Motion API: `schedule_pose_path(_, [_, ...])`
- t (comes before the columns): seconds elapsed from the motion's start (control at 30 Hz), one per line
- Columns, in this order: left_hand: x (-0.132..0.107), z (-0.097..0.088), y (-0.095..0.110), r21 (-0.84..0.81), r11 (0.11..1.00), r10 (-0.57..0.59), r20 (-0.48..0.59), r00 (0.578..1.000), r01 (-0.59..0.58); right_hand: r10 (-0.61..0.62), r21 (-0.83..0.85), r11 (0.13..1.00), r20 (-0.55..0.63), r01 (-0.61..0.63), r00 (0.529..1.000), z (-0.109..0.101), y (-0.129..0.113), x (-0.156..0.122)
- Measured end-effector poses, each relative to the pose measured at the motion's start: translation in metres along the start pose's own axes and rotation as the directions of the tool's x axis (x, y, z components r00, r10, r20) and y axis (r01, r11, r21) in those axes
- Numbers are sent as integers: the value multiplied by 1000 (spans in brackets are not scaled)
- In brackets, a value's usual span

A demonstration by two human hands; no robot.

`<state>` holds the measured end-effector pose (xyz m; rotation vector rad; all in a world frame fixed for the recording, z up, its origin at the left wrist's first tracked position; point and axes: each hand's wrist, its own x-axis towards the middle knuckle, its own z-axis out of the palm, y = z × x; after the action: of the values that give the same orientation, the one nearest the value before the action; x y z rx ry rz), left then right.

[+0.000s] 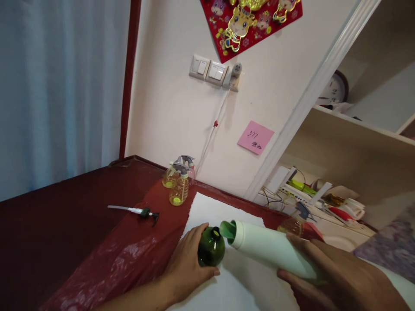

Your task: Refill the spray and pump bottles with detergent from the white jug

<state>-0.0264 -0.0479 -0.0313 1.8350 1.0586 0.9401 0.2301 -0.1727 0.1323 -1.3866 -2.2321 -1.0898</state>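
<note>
My left hand [188,259] is wrapped round a small dark green bottle [212,248] with an open neck, standing on white paper [246,283]. In my right hand [337,272] is a long pale green cylindrical bottle [272,246], tipped to the left. Its darker green spout [228,230] meets or nearly touches the small bottle's mouth; whether liquid flows I cannot tell. A dark green pump head [145,212] with a white dip tube lies on the table to the left.
Several clear spray bottles with yellow liquid, one in front [179,190], stand by the wall. Another spray bottle [292,224] is behind my right hand. Red plastic sheeting [123,255] covers part of the dark table [65,224]. Cluttered shelves [363,125] are at right.
</note>
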Motion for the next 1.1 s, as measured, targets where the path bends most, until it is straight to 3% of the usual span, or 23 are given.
schedule_pose_path(0.2, [1,0,0,-1,1000,-6,5,1000,6,-114,-87,989,48,117,992,-1,0,2])
schedule_pose_path(1.1, [-1,0,-1,-27,1000,1,-2,1000,-1,-106,-79,991,37,108,994,-4,1,2])
